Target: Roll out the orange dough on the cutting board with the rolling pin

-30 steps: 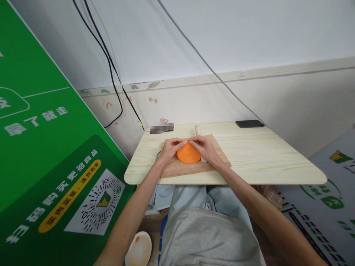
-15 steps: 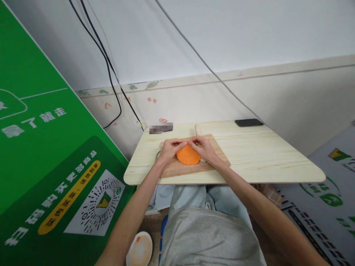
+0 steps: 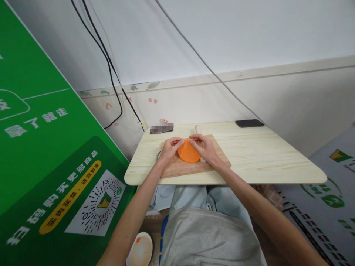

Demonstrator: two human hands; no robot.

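Observation:
A flat round sheet of orange dough [image 3: 189, 152] is held tilted over the wooden board [image 3: 177, 170], its lower part on or just above the wood. My left hand [image 3: 171, 148] has the sheet's upper left edge between thumb and fingers. At the upper right edge, my right hand [image 3: 204, 148] holds it with the thumb in front and the curled fingers behind, slightly apart from the thumb. Behind my right hand lies a wooden rolling pin [image 3: 198, 129], mostly hidden. A thin metal loop [image 3: 158, 156] shows at the board's left side, partly covered by my left hand.
The pale wooden table [image 3: 266, 159] stands against the wall. A black phone [image 3: 249, 123] lies at its back right, a dark pixelated object [image 3: 161, 128] at its back left. Below left is a stained white dish [image 3: 142, 249]. A green panel [image 3: 41, 147] borders the left.
My hands have drawn slightly apart at the top of the dough, and my right fingers have loosened from the thumb. The sheet's upper edge shows more. The view has shifted slightly.

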